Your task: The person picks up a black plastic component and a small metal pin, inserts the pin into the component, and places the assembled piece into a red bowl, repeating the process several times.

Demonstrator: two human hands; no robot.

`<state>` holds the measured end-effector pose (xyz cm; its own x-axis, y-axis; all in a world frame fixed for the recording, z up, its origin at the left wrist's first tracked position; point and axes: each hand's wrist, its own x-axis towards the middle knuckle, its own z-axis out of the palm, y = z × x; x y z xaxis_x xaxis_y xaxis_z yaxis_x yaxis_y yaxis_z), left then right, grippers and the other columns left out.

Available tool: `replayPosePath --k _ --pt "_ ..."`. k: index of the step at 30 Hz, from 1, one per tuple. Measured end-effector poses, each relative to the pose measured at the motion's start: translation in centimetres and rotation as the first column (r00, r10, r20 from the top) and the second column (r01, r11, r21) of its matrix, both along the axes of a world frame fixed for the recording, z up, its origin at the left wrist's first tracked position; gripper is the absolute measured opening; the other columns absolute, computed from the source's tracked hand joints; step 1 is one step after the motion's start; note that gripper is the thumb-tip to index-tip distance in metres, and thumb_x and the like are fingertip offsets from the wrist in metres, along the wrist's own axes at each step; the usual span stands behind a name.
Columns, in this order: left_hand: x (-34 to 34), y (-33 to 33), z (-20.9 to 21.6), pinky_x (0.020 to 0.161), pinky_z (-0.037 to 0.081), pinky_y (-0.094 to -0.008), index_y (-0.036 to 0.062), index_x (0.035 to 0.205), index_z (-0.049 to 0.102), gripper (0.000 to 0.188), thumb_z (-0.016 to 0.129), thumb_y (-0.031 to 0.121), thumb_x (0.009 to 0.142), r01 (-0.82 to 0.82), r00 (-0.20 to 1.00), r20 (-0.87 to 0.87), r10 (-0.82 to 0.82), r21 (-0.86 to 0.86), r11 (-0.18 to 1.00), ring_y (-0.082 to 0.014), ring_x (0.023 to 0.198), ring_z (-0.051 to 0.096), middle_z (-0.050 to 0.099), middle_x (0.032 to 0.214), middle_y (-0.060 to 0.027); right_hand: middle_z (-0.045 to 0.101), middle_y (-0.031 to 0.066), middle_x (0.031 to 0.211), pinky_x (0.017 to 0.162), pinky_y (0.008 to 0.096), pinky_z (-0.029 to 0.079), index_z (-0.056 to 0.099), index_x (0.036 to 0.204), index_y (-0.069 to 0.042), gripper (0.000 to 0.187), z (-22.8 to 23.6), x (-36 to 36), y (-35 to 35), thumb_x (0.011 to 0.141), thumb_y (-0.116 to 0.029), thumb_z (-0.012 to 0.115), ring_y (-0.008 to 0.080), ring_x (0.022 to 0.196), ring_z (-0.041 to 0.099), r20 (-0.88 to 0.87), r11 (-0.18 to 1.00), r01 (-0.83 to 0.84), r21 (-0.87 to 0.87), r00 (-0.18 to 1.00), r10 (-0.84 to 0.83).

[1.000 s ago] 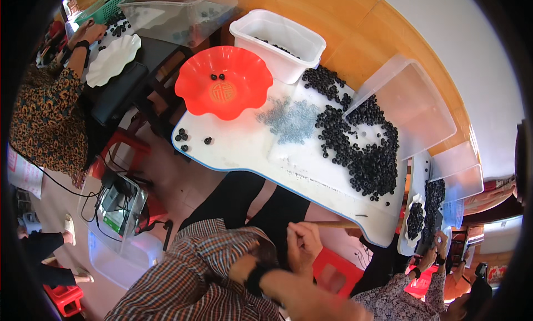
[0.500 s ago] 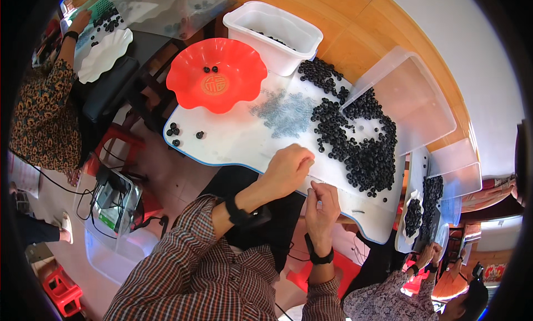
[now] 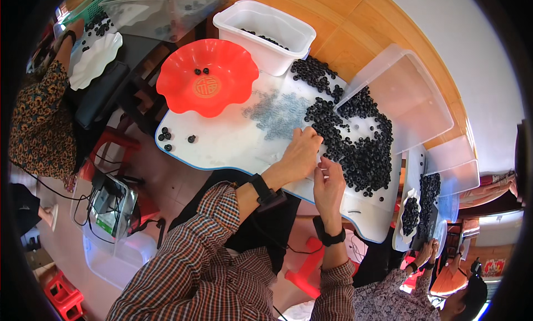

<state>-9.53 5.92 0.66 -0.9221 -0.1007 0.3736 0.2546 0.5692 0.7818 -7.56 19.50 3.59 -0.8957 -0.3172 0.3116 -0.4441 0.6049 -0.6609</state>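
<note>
My left hand (image 3: 301, 153) is closed in a pinch at the near edge of a large pile of small black round pieces (image 3: 363, 168). Close beside it, a little nearer to me, my right hand (image 3: 330, 183) has its thumb and fingers pressed together. Whatever either hand holds is too small or hidden to make out. Left of the pile, small clear pieces (image 3: 277, 113) lie scattered over the white tabletop (image 3: 222, 143). A red wavy-rimmed bowl (image 3: 233, 93) stands farther left with two black pieces in it. Several loose black pieces (image 3: 165, 135) sit near the table's left edge.
A white tub (image 3: 266, 52) with black pieces inside stands at the back. A clear plastic bin (image 3: 402, 99) leans over the pile on the right. Co-workers sit at tables to the left and right. Red stools (image 3: 305, 274) and a clear box with cables (image 3: 114, 204) are below.
Both my hands have moved right, toward the black pile, with the left one also slightly farther from me. The view has shifted a little.
</note>
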Motion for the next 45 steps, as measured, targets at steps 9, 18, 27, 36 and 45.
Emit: replayPosePath --k 9,18,27,36,45 --pt "0.2 -0.6 0.3 0.086 0.043 -0.0430 -0.0004 0.103 0.061 0.033 0.057 -0.008 0.072 0.063 0.996 0.069 -0.063 0.001 0.998 -0.0385 0.099 0.048 0.054 0.105 -0.0173 0.061 0.0139 0.084 0.055 0.0318 0.050 0.065 0.105 0.001 0.024 -1.7 -2.4 0.5 0.081 0.000 0.065 0.0229 0.067 0.062 -0.089 0.999 -0.001 0.045 0.996 0.005" --pt "3.1 -1.3 0.8 0.082 0.045 -0.0427 -0.0013 0.101 0.057 0.027 0.055 -0.006 0.075 0.019 0.994 0.102 -0.034 0.144 0.989 -0.0364 0.097 0.054 0.055 0.100 -0.0187 0.061 0.0136 0.086 0.055 0.0312 0.052 0.066 0.104 0.000 0.025 -1.5 -2.1 0.4 0.079 0.000 0.068 0.0217 0.064 0.063 -0.050 1.000 0.010 0.004 0.999 -0.010" --pt "6.0 -1.7 0.5 0.072 0.049 -0.0404 -0.0034 0.100 0.060 0.022 0.059 -0.002 0.078 -0.013 0.998 0.066 -0.001 0.213 0.977 -0.0344 0.081 0.061 0.060 0.092 -0.0185 0.060 0.0099 0.078 0.055 0.0303 0.050 0.069 0.101 -0.005 0.022 -1.7 -2.8 0.0 0.080 -0.006 0.070 0.0193 0.062 0.061 -0.087 0.997 0.036 0.069 0.996 -0.030" --pt "8.5 -2.7 0.5 0.061 0.051 -0.0292 -0.0033 0.104 0.065 0.019 0.062 0.009 0.090 -0.065 0.987 0.160 -0.026 0.539 0.840 -0.0178 0.069 0.064 0.067 0.088 -0.0145 0.057 0.0101 0.082 0.054 0.0272 0.046 0.067 0.098 0.000 0.014 -0.1 0.1 -0.7 0.085 -0.005 0.068 0.0152 0.062 0.057 0.059 0.998 -0.007 -0.059 0.998 0.010" --pt "9.0 -2.8 0.3 0.075 0.058 -0.0256 -0.0036 0.120 0.061 0.027 0.055 0.009 0.097 -0.043 0.950 0.164 -0.267 0.912 0.409 -0.0137 0.081 0.067 0.068 0.094 -0.0097 0.057 0.0076 0.086 0.055 0.0258 0.045 0.069 0.102 0.000 0.016 1.3 3.1 -2.4 0.087 -0.002 0.066 0.0138 0.064 0.055 -0.025 0.974 -0.213 -0.078 0.977 0.211"
